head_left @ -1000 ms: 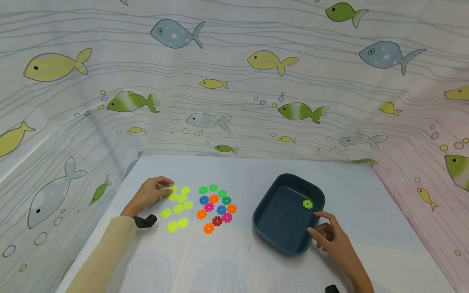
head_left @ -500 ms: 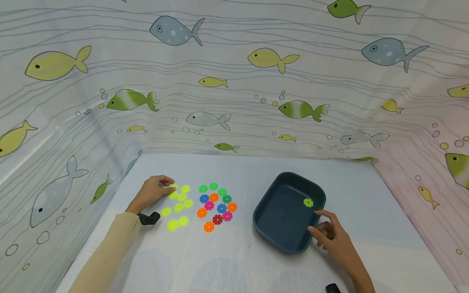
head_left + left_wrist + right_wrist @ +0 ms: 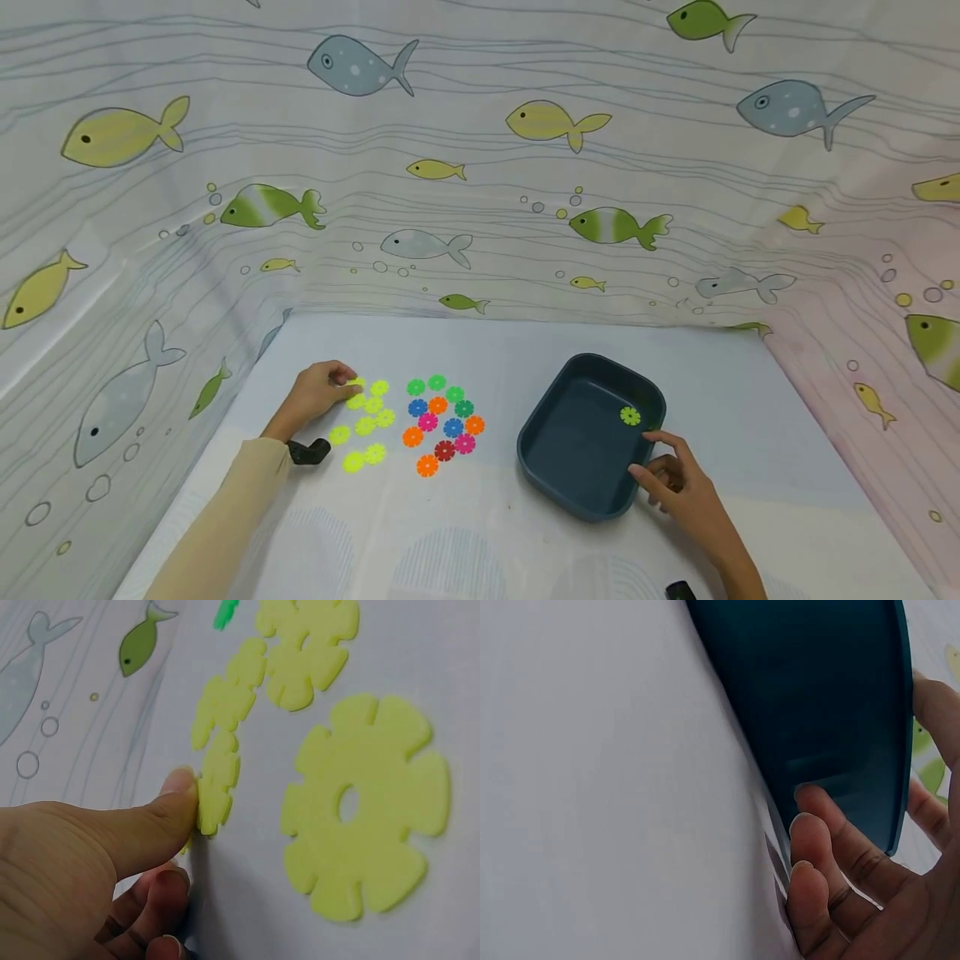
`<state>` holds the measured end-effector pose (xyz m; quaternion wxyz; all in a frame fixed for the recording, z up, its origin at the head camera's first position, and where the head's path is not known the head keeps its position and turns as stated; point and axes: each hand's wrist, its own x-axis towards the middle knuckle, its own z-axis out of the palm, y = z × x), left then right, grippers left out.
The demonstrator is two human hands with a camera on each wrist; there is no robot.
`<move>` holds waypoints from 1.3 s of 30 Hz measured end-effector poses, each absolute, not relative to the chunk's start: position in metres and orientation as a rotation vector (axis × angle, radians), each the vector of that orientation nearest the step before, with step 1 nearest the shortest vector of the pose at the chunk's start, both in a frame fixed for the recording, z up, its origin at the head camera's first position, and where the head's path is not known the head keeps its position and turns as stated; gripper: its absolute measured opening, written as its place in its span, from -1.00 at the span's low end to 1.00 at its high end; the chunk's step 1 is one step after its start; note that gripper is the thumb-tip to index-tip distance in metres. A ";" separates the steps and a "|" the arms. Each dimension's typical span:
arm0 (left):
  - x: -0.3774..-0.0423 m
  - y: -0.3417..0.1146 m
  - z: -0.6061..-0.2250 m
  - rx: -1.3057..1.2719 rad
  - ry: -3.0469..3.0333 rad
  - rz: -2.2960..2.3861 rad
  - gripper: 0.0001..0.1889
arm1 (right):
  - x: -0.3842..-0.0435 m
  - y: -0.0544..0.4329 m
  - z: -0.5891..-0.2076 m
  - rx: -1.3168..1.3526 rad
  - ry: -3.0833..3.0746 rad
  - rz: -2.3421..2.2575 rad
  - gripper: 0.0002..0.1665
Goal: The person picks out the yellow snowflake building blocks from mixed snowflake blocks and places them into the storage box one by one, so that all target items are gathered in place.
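Observation:
My left hand [image 3: 313, 393] is at the far left of a group of yellow snowflake discs [image 3: 365, 426], pinching one yellow disc between thumb and forefinger. In the left wrist view the thumb [image 3: 154, 829] lies along the edge of discs seen nearly side-on; a larger notched disc [image 3: 367, 810] with a centre hole lies nearby. My right hand [image 3: 686, 492] grips the right rim of a dark blue plastic tub [image 3: 577, 446]. From the right wrist, several curled fingers [image 3: 810, 844] show against the tub's outer wall [image 3: 817, 697]. One yellow-green disc [image 3: 630, 416] lies inside the tub.
Between the yellow discs and the tub lie green discs [image 3: 455, 394], orange discs [image 3: 412, 436], blue discs [image 3: 453, 427], pink discs [image 3: 465, 443] and a dark red disc [image 3: 445, 451]. Fish-printed cloth walls [image 3: 480, 208] surround the white tabletop [image 3: 495, 350] at the back and sides.
The left hand and forearm have shifted slightly right, the fingers staying at the same yellow disc. The right hand and the tub have kept their places.

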<state>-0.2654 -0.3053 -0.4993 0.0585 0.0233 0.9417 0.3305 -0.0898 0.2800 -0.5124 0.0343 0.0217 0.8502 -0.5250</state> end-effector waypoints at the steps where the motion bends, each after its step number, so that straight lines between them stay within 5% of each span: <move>1: -0.265 -0.305 -0.499 0.073 2.860 0.997 -0.61 | -0.090 0.280 -0.512 0.067 2.614 -1.614 -0.25; 39: -0.255 -0.293 -0.485 0.161 2.855 1.159 -0.62 | -0.089 0.278 -0.511 0.087 2.596 -1.627 -0.25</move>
